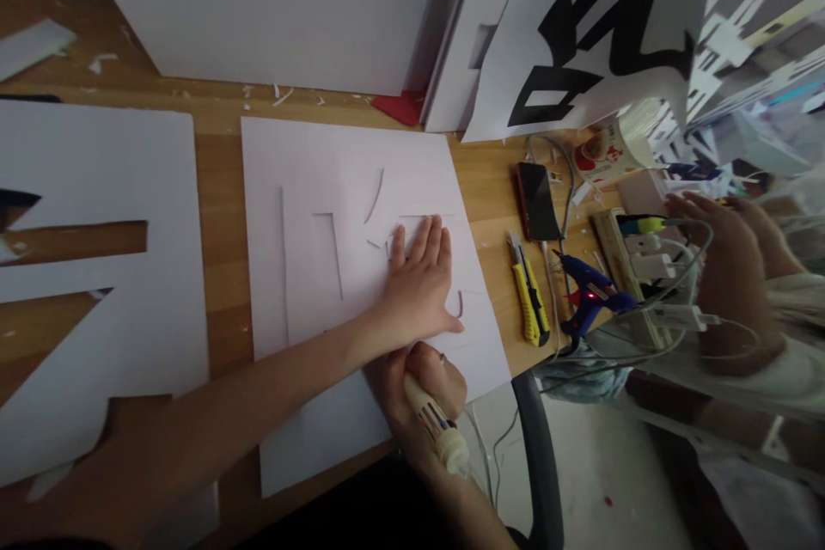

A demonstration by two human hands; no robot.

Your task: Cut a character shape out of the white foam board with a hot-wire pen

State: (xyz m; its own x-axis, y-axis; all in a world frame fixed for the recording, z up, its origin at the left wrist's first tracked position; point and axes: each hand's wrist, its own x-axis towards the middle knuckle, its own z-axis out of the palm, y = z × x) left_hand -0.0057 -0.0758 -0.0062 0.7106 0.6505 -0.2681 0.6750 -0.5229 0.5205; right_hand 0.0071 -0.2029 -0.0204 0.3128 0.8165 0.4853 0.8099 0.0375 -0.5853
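We see a wooden desk [219, 116] that carries everything here. Leaning at its far edge is a big white board [271, 0], and beside it a sheet [580, 26] printed with bold black shapes. At the left lies a white panel [96, 172] with long pieces cut out, so the wood shows through.

In the middle lies the foam sheet [309, 172], flat on the desk, scored with cut lines that outline angular shapes. Our left hand [418, 279] is pressed flat on it, fingers spread and released, holding nothing. Our right hand [425, 382] sits just below the left, at the sheet's near edge, clenched around a cutter [438, 434] with a cream handle; its tip is hidden under the hands.

To the right, another person's hand [728, 275] rests over a power strip [644, 275] tangled with white cables. Near it lie a blue glue gun [589, 296], a yellow knife [529, 302] and a dark phone [536, 199], all well apart from the foam sheet. White scraps dot the wood.
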